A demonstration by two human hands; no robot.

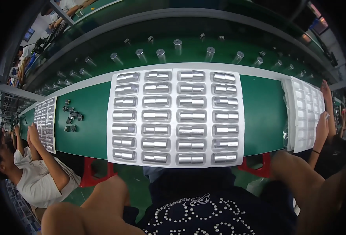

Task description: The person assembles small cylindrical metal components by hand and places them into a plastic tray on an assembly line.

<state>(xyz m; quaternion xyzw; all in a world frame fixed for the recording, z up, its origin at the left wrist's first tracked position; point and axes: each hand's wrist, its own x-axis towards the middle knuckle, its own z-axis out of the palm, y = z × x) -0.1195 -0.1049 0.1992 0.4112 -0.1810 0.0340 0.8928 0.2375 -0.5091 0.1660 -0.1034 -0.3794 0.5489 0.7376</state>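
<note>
Neither of my hands is in view; only my bent bare arms show, the left arm (pixel 90 213) at the lower left and the right arm (pixel 298 172) at the lower right. Straight ahead of me, a white plastic tray (pixel 173 117) lies on the green worktop (pixel 261 113). Rows of wells fill it, each with silvery metal cylinders (pixel 191 116) lying on their sides. No hand touches this tray. Left of it, several small black parts (pixel 71 117) are scattered on the green surface.
Beyond the worktop, several metal cylinders (pixel 177 45) stand on a green strip. A person (pixel 39 168) at left works by another filled tray (pixel 45 117). At right, a person's hand (pixel 322 127) is beside stacked white trays (pixel 298 117). Red stools (pixel 90 172) stand below.
</note>
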